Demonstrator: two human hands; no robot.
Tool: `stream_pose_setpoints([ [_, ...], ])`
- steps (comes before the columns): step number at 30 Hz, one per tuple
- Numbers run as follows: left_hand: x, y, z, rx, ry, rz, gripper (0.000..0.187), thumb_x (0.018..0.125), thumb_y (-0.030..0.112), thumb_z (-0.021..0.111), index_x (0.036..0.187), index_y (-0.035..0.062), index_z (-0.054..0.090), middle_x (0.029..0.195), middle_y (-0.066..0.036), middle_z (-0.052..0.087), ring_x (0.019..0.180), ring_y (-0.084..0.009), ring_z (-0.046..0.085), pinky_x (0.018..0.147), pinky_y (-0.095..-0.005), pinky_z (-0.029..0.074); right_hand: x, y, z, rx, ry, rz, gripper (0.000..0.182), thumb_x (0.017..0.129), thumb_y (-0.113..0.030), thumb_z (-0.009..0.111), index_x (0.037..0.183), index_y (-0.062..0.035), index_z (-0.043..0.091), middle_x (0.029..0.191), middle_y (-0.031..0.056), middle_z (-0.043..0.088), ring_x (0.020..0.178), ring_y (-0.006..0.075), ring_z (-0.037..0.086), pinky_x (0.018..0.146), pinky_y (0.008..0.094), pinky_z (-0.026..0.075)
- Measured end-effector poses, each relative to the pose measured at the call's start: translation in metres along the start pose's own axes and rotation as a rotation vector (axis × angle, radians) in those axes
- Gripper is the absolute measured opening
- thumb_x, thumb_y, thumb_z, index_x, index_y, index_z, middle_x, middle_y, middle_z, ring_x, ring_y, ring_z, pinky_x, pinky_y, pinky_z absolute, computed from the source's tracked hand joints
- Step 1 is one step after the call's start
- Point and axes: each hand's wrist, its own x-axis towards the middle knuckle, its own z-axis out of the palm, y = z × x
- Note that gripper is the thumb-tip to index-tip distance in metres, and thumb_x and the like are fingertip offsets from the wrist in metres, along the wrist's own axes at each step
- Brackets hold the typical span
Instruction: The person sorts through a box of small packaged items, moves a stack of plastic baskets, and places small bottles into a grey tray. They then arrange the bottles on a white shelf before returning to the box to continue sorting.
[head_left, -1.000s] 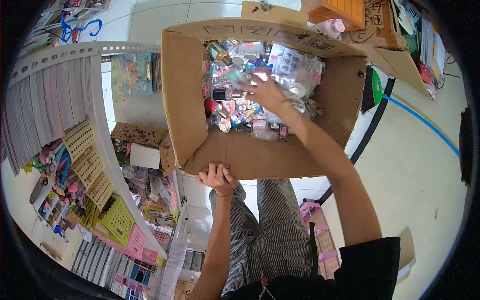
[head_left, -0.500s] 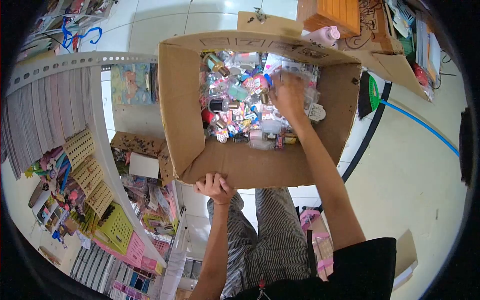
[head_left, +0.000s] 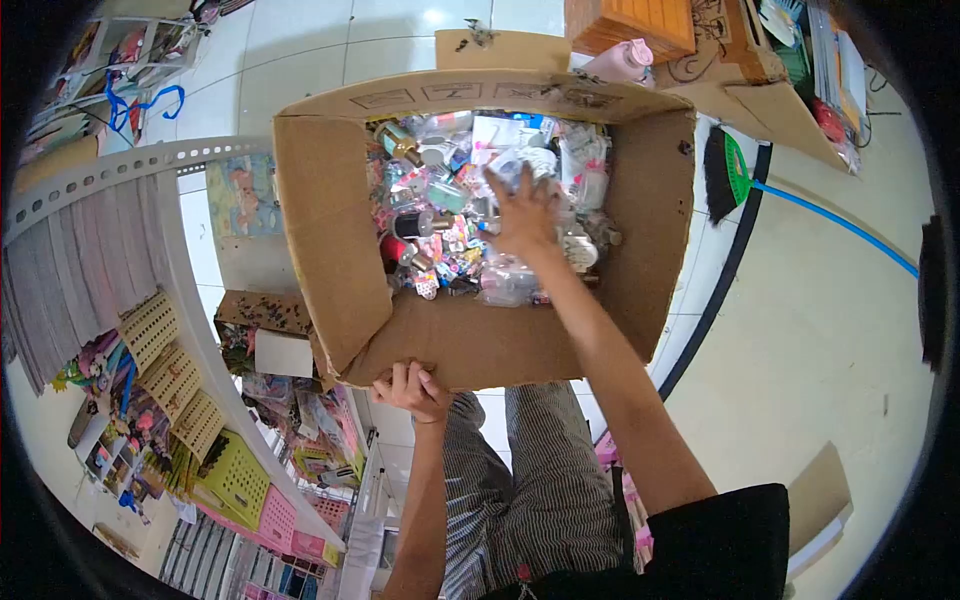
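Observation:
A large cardboard box [head_left: 640, 230] stands before me, filled with small bottles, plastic packets and little colourful pieces. My left hand [head_left: 415, 390] has its fingers curled over the box's near rim, close to the left corner. Deep inside, my right hand [head_left: 527, 222] lies over the contents with its fingers spread, slightly blurred; nothing shows in its grip. Left of it are a dark bottle [head_left: 412, 224] with a gold cap and a red bottle [head_left: 398, 248]. A pale green container [head_left: 446, 196] rests near its fingers. White packaging [head_left: 500, 132] shows beyond the fingertips.
On the left a metal shelf [head_left: 140, 160] holds stacked papers and yellow-green baskets [head_left: 237, 475]. A pink bottle [head_left: 622, 62] is behind the box, beside a wooden drawer unit [head_left: 640, 25]. At right, a green broom [head_left: 735, 170] with a blue handle lies on the tiles.
My right hand has moved left and nearer within the box, and its fingers have spread. Items at the right of the pile have shifted. My left hand keeps its hold on the rim.

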Motion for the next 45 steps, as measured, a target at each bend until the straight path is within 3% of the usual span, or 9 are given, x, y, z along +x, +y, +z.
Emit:
stream_pose_setpoints([
  [9, 0.001, 0.003, -0.003, 0.073, -0.005, 0.051, 0.04, 0.084, 0.031, 0.028, 0.062, 0.0094, 0.053, 0.068, -0.005, 0.05, 0.065, -0.0247, 0.036, 0.066, -0.0363, 0.024, -0.04, -0.052, 0.02, -0.189, -0.209, -0.269, 0.082, 0.06, -0.041, 0.068, 0.13, -0.0241, 0.028, 0.136, 0.0249, 0.002, 0.121, 0.0486, 0.013, 0.096, 0.0596, 0.014],
  [13, 0.002, 0.002, 0.0, 0.002, 0.036, 0.041, 0.033, 0.08, 0.029, 0.035, 0.059, 0.011, 0.052, 0.068, -0.003, 0.05, 0.07, -0.0238, 0.037, 0.071, -0.0377, 0.022, -0.033, -0.05, 0.031, 0.135, -0.001, -0.332, 0.054, 0.067, -0.031, 0.063, 0.117, -0.0188, 0.047, 0.124, 0.021, 0.038, 0.108, 0.0353, 0.043, 0.093, 0.0533, 0.028],
  [15, 0.002, 0.003, -0.001, 0.041, 0.014, 0.037, 0.034, 0.081, 0.029, 0.034, 0.059, 0.0111, 0.053, 0.068, -0.003, 0.05, 0.07, -0.0237, 0.037, 0.071, -0.0375, 0.022, -0.018, -0.018, 0.025, 0.53, 0.397, -0.208, 0.038, 0.073, -0.032, 0.058, 0.101, -0.007, 0.057, 0.085, 0.0174, 0.058, 0.083, 0.0284, 0.057, 0.076, 0.0317, 0.045],
  [18, 0.005, 0.009, -0.005, 0.066, -0.008, 0.02, 0.035, 0.082, 0.029, 0.032, 0.06, 0.0114, 0.053, 0.069, -0.003, 0.05, 0.07, -0.0236, 0.037, 0.071, -0.037, 0.022, 0.005, 0.032, 0.013, 0.457, 0.478, 0.281, 0.071, 0.073, -0.056, 0.048, 0.127, -0.0121, 0.034, 0.127, 0.0259, 0.028, 0.118, 0.0439, 0.023, 0.089, 0.0585, 0.024],
  [23, 0.0, 0.001, -0.002, 0.054, -0.047, 0.003, 0.036, 0.082, 0.029, 0.032, 0.061, 0.0118, 0.055, 0.07, -0.003, 0.05, 0.071, -0.0237, 0.038, 0.072, -0.0366, 0.023, 0.016, -0.009, 0.028, 0.51, 0.082, 0.125, 0.096, 0.058, -0.073, 0.049, 0.134, -0.0303, 0.009, 0.134, 0.0305, 0.004, 0.122, 0.0484, 0.009, 0.093, 0.062, 0.015],
  [35, 0.002, 0.001, -0.005, 0.087, -0.081, 0.005, 0.049, 0.086, 0.037, 0.021, 0.059, 0.0128, 0.054, 0.069, -0.004, 0.05, 0.069, -0.0237, 0.037, 0.069, -0.036, 0.023, -0.016, -0.061, 0.021, 0.326, 0.025, -0.249, 0.057, 0.064, -0.029, 0.067, 0.116, -0.0196, 0.047, 0.132, 0.0214, 0.024, 0.112, 0.045, 0.035, 0.09, 0.0563, 0.029],
  [37, 0.007, 0.005, -0.005, 0.1, -0.038, 0.045, 0.049, 0.086, 0.036, 0.021, 0.059, 0.0121, 0.054, 0.067, -0.004, 0.049, 0.067, -0.0238, 0.036, 0.069, -0.0356, 0.024, -0.015, -0.029, 0.017, 1.016, 0.202, -0.027, 0.05, 0.065, -0.028, 0.066, 0.11, -0.0148, 0.05, 0.129, 0.0212, 0.029, 0.106, 0.0442, 0.041, 0.084, 0.0516, 0.036],
  [42, 0.004, 0.002, -0.006, 0.114, -0.064, 0.04, 0.047, 0.086, 0.034, 0.023, 0.058, 0.0102, 0.053, 0.066, -0.005, 0.047, 0.067, -0.0241, 0.036, 0.069, -0.0361, 0.024, -0.007, 0.03, 0.042, 0.663, 0.323, 0.581, 0.059, 0.074, -0.039, 0.055, 0.121, -0.0075, 0.04, 0.117, 0.027, 0.04, 0.108, 0.0472, 0.037, 0.086, 0.0508, 0.035],
  [45, 0.006, 0.004, -0.004, 0.064, -0.062, 0.032, 0.047, 0.086, 0.033, 0.023, 0.058, 0.0097, 0.053, 0.066, -0.005, 0.047, 0.067, -0.0242, 0.036, 0.068, -0.0366, 0.025, -0.004, 0.001, 0.059, 0.481, 0.379, 0.364, 0.067, 0.075, -0.046, 0.051, 0.126, -0.0074, 0.032, 0.12, 0.0283, 0.035, 0.111, 0.0479, 0.032, 0.088, 0.0505, 0.033],
])
